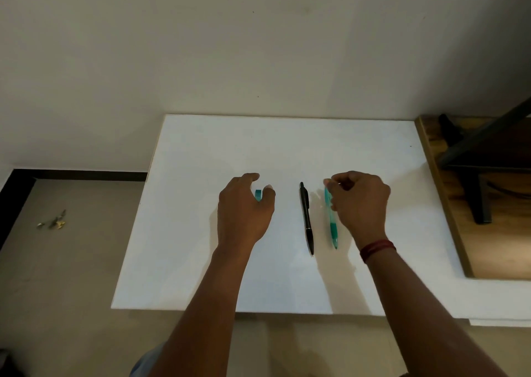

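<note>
A white board (201,233) lies flat as the work surface. A black pen (307,218) rests on it near the middle, tip toward me. Just right of it lies a teal pen (333,230), also tip toward me. My right hand (359,201) is curled over that pen's far end, thumb and forefinger pinching it there. A small teal cap (258,195) stands left of the black pen. My left hand (244,207) arches over the cap, with thumb and fingers curled round it; most of the cap is hidden.
A wooden table top (459,233) with dark metal legs (479,198) adjoins the board on the right. A pale wall rises behind. On the floor at the left lies a small bunch of keys (56,221).
</note>
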